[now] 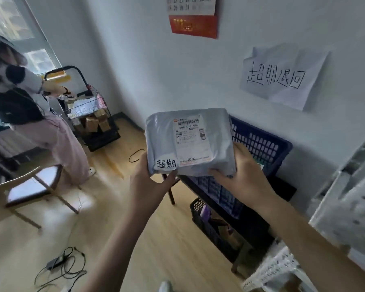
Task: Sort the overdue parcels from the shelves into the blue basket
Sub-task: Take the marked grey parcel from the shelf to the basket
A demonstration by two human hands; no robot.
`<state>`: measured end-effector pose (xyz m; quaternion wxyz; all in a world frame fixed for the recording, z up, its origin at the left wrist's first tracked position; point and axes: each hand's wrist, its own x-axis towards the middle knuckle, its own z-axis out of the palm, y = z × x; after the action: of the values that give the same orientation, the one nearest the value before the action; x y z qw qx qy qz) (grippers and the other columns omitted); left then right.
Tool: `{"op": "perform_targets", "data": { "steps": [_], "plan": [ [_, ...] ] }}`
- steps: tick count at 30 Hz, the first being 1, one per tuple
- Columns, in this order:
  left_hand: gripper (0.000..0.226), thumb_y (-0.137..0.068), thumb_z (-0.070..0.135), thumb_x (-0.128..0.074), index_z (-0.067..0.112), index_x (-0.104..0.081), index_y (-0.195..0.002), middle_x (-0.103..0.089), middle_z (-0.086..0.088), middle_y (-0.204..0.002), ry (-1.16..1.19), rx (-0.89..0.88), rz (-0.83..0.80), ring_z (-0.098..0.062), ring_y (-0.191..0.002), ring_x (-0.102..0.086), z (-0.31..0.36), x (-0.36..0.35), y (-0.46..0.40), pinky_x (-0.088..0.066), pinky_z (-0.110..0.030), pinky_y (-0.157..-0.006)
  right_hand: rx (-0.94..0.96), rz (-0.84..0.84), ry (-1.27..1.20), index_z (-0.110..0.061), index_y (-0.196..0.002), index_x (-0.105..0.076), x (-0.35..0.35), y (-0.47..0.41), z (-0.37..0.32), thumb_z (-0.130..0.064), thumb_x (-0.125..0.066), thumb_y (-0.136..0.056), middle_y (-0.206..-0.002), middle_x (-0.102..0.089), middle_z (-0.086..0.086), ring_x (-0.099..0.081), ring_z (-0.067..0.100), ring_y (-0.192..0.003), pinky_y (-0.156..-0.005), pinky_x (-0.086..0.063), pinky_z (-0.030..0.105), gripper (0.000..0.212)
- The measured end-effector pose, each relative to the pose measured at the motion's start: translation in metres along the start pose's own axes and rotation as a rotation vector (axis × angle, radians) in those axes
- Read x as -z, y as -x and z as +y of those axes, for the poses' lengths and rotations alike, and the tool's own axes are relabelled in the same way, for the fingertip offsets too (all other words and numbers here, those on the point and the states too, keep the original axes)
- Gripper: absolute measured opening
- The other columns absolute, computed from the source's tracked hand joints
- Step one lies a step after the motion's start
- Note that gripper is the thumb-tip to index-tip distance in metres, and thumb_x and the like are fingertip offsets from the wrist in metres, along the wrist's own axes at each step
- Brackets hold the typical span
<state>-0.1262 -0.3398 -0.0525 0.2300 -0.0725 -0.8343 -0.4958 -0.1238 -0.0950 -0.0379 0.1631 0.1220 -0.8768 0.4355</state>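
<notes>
Holding a grey parcel (190, 142) up in both hands, I've got it in the air in front of the blue basket (263, 144), covering the basket's near left corner; my left hand (150, 182) grips the parcel's lower left corner, thumb curled up onto the white handwritten sticker (166, 164) there, the other fingers hidden behind the bag; my right hand (244, 175) grips the lower right corner, fingers wrapped under and round the bottom edge; so the parcel sits above and between the two hands, label side toward me, shipping label (191, 140) upright with its barcode at the top; the basket stands on a dark stand against the wall, its mesh far wall showing to the right of the parcel; on the wall above it, a handwritten paper sign (282, 77); higher up, a calendar (193, 16); under the stand, a black crate (211, 226) on the wooden floor; over at the left, another person (30, 106) stands with a hand on a black wire trolley (93, 114) loaded with cardboard boxes; a chair (30, 186) nearer me; a charger and cable (59, 264) lie on the floor at lower left.
</notes>
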Motion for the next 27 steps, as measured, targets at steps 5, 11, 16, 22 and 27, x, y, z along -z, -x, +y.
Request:
{"op": "perform_targets", "data": {
  "steps": [5, 11, 16, 22, 27],
  "plan": [
    [0.05, -0.079, 0.01, -0.085, 0.01, -0.057, -0.121, -0.065, 0.01, -0.101, 0.09, -0.025, -0.222, 0.011, -0.089, -0.061, -0.052, -0.042, -0.121, -0.046, -0.007, -0.066, -0.162, 0.144, 0.073, -0.018, -0.136, -0.052, -0.037, -0.081, 0.037, -0.034, -0.08, -0.083, -0.125, -0.052, -0.006, -0.057, 0.005, -0.106, -0.09, -0.05, 0.022, 0.062],
    [0.053, -0.078, 0.028, -0.086, 0.02, -0.055, -0.121, -0.064, 0.017, -0.102, 0.088, -0.062, -0.504, 0.01, -0.091, -0.061, -0.107, -0.123, -0.226, -0.048, -0.008, -0.065, -0.383, 0.27, 0.147, -0.018, -0.137, -0.051, -0.057, -0.134, 0.097, -0.03, -0.08, -0.085, -0.127, -0.052, -0.004, -0.058, 0.009, -0.106, -0.09, -0.051, 0.025, 0.062],
    [0.052, -0.08, 0.03, -0.085, 0.027, -0.052, -0.12, -0.065, 0.018, -0.102, 0.101, -0.054, -0.673, 0.01, -0.092, -0.062, -0.139, -0.191, -0.271, -0.05, -0.01, -0.066, -0.527, 0.325, 0.184, -0.017, -0.143, -0.047, -0.07, -0.159, 0.152, -0.033, -0.078, -0.086, -0.129, -0.049, -0.006, -0.057, 0.009, -0.105, -0.087, -0.046, 0.015, 0.066],
    [0.059, -0.075, 0.029, -0.089, 0.025, -0.051, -0.12, -0.065, 0.016, -0.103, 0.046, 0.016, -0.816, 0.009, -0.091, -0.062, -0.185, -0.244, -0.306, -0.052, -0.013, -0.062, -0.647, 0.312, 0.215, -0.01, -0.143, -0.046, -0.099, -0.176, 0.209, -0.029, -0.077, -0.088, -0.128, -0.048, -0.003, -0.051, 0.007, -0.108, -0.092, -0.046, 0.017, 0.065],
    [0.06, -0.072, 0.029, -0.091, 0.027, -0.05, -0.117, -0.065, 0.012, -0.103, -0.02, 0.022, -0.986, -0.002, -0.089, -0.064, -0.218, -0.268, -0.328, -0.055, -0.024, -0.066, -0.804, 0.299, 0.182, -0.011, -0.146, -0.042, -0.134, -0.177, 0.23, -0.029, -0.074, -0.092, -0.136, -0.045, -0.003, -0.051, 0.005, -0.109, -0.092, -0.043, 0.016, 0.065]
  ]
}}
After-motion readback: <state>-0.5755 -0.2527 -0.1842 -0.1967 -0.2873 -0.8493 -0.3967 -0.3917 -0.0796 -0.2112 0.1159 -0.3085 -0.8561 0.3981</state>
